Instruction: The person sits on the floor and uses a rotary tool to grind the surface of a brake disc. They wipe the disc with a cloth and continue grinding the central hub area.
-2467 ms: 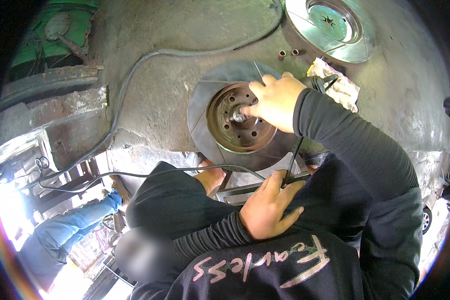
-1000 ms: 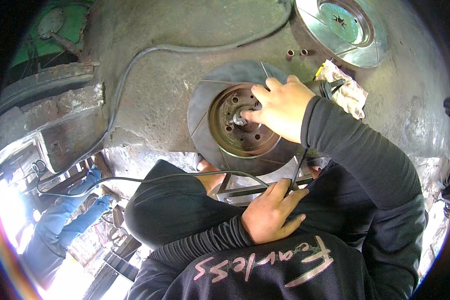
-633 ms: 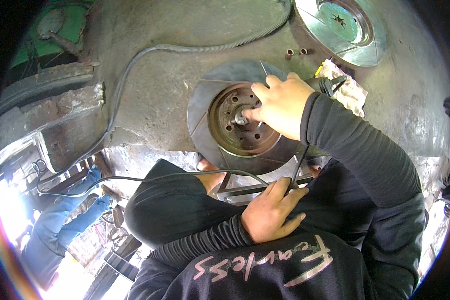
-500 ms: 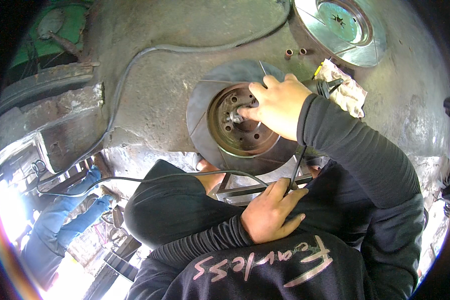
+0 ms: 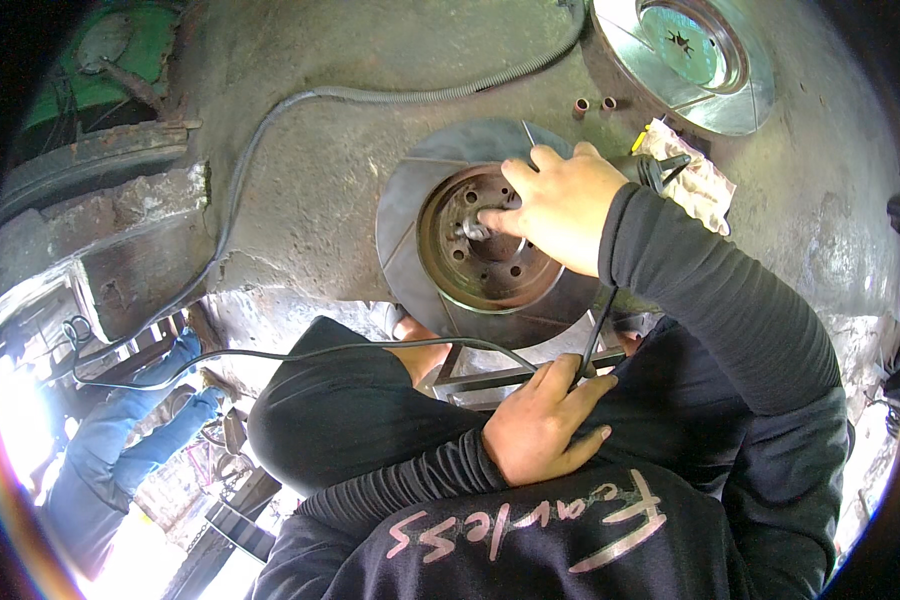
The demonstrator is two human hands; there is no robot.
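Observation:
Lying flat on the metal surface in front of me is a brake disc (image 5: 402, 235) with a rusty, recessed hub. My right hand (image 5: 567, 205) reaches over its right side, fingers curled around a dark tool whose cylindrical black end (image 5: 645, 172) shows past the wrist; its kind is mostly hidden. The index finger points at a greyish metal piece (image 5: 473, 231) in the hub recess. A thin pale rod (image 5: 529, 133) sticks out beyond the fingers. By my lap, my left hand (image 5: 545, 420) has a black cable (image 5: 597, 325) pinched between its fingers.
A second, shiny disc (image 5: 760, 95) lies at the far right. Nearby are two small copper-coloured rings (image 5: 581, 105) and a stained cloth (image 5: 708, 190). A grey corrugated hose (image 5: 430, 96) crosses the surface. Another person's blue-trousered legs (image 5: 140, 440) are at the left.
The view has shifted very slightly. Both hands keep about the same place, the right over the disc and the left on the cable.

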